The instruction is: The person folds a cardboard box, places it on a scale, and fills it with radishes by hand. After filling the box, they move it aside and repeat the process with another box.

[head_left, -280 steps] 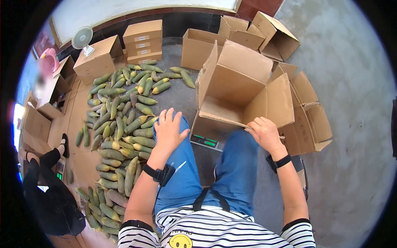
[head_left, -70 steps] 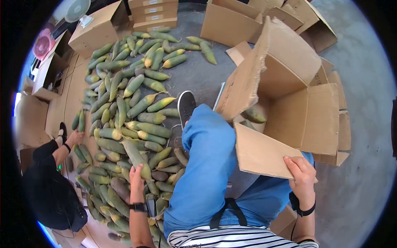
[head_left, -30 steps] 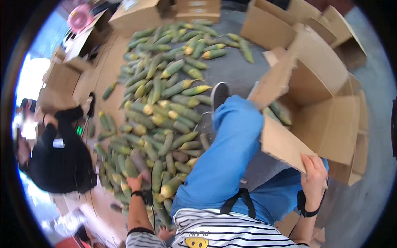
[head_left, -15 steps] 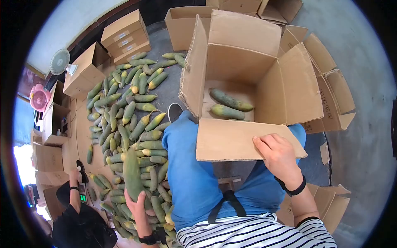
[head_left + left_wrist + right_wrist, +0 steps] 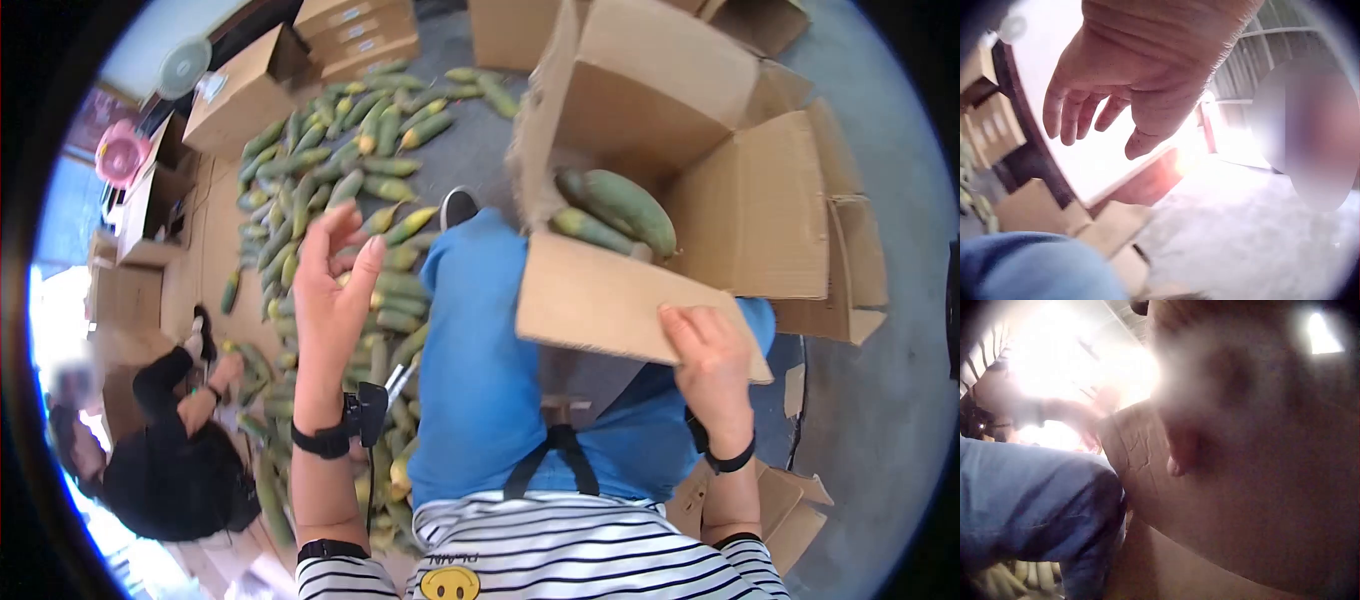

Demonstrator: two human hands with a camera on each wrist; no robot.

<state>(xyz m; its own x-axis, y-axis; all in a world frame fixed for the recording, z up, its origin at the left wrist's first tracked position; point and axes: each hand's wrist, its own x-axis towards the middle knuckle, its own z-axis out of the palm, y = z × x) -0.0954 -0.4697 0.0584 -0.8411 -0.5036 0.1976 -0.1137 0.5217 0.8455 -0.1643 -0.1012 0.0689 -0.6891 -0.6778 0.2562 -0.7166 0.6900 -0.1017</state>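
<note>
The left hand (image 5: 335, 285) is held raised to the left of the open cardboard box (image 5: 760, 215). Its grip is spread apart, with the fingers straight and nothing held. In the left wrist view the palm is seen empty, with the fingers loosely extended. The right hand (image 5: 712, 365) is set on the box's near flap (image 5: 600, 300), at the flap's right-hand end. Its grip is closed on the cardboard edge, with the fingers laid flat on top. The thumb seems to be pressed against the underside, though the right wrist view is too blurred for more to be told. Inside the box, against its left wall, three green vegetables (image 5: 625, 210) are seen. They are long and tapered, the thickest lying uppermost across the other two. A large pile (image 5: 330, 170) of the same vegetables, some yellowed at one end, is spread on the floor to the left of the box. A blue trouser leg (image 5: 480, 330) is bent between the pile and the box. A second person (image 5: 170, 470) in black is crouched on the pile's far side from the box.
</note>
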